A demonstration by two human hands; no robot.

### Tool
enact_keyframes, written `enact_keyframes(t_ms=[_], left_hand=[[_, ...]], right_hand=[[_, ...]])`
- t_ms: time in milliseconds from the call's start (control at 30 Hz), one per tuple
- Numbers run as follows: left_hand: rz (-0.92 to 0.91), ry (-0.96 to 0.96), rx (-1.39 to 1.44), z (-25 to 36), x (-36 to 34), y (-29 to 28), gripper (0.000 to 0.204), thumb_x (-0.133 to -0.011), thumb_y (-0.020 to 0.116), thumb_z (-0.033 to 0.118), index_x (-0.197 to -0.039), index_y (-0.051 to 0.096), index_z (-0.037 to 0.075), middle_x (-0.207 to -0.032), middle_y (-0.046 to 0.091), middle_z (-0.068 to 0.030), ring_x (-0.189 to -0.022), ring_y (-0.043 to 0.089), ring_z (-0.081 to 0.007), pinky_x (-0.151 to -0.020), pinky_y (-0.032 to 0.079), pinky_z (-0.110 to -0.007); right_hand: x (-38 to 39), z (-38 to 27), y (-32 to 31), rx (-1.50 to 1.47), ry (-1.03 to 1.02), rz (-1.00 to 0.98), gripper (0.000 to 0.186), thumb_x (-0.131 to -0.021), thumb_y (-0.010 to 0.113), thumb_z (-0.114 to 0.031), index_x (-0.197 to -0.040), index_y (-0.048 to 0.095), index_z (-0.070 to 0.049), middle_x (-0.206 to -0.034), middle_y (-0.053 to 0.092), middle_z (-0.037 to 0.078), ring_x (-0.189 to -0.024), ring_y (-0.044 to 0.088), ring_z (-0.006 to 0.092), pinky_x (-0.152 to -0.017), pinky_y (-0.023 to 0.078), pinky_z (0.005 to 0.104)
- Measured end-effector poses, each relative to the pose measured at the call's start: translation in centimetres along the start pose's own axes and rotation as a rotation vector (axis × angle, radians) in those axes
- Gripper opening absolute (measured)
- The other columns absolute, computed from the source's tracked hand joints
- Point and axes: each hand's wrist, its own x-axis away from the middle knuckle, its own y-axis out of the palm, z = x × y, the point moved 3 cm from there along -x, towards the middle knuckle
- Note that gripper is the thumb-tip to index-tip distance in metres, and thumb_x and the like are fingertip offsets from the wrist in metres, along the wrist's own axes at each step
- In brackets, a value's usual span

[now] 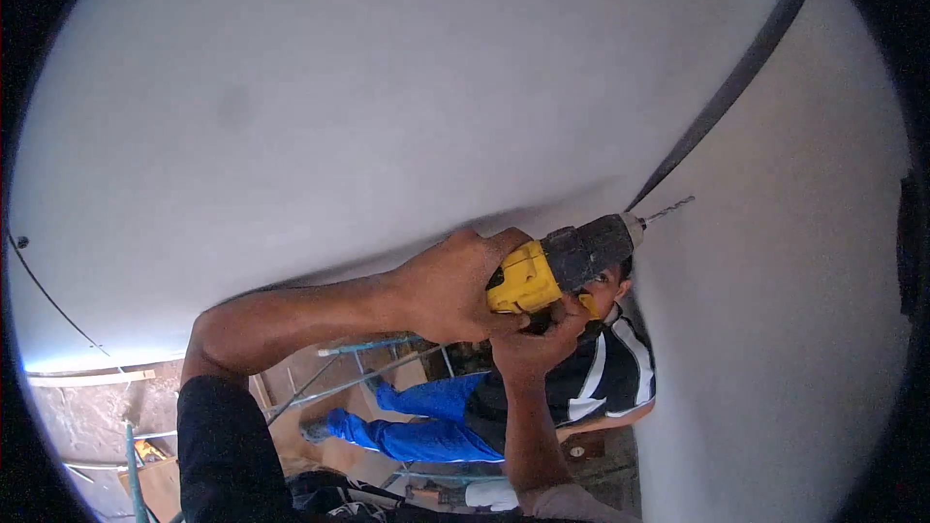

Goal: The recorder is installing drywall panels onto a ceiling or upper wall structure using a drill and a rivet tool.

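A blue-green pole (pixel 135 470) stands at far left. The person's left hand (pixel 450 286) wraps the rear of a yellow-and-black drill (pixel 528 279), held up near the pale panels; the right hand (pixel 538 341) grasps it from below. Behind is a co-worker's black-and-white shirt (pixel 612 368). The bit (pixel 668 209) points rightward; I can't tell whether it touches anything.

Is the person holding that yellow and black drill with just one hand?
No, the left hand and the right hand are both on the drill.
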Motion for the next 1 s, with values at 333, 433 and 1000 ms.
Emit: enact_keyframes(t_ms=[333,433,1000], left_hand=[[0.01,-0.005,-0.021,0.7,0.1,-0.5,0.063,-0.069,0.077,0.026,-0.116,0.05,-0.007,-0.085,0.064,-0.0224,-0.078,0.066,-0.0344,-0.071,0.053,-0.04],[0.008,-0.015,-0.054,0.6,0.1,-0.3,0.064,-0.069,0.077,0.027,-0.117,0.05,-0.006,-0.084,0.064,-0.0223,-0.076,0.066,-0.0339,-0.07,0.053,-0.04],[0.026,-0.017,-0.028,1.0,0.1,-1.0,0.062,-0.067,0.077,0.022,-0.117,0.051,-0.005,-0.087,0.065,-0.0216,-0.079,0.066,-0.0316,-0.072,0.053,-0.038]], right_hand=[[0.1,0.1,-0.4,0.18,-0.103,-0.021,0.04,-0.078,0.062,-0.026,-0.1,0.044,0.002,-0.09,0.061,0.013,-0.08,0.062,0.0196,-0.071,0.051,0.0323],[-0.1,0.2,-0.2,0.167,-0.119,-0.006,0.038,-0.077,0.063,-0.026,-0.096,0.045,0.002,-0.086,0.061,0.012,-0.077,0.063,0.0183,-0.068,0.051,0.0316],[-0.9,0.2,0.5,0.04,-0.072,-0.021,0.044,-0.072,0.07,-0.029,-0.094,0.046,0.0,-0.084,0.061,0.009,-0.077,0.062,0.0162,-0.068,0.051,0.0308]])
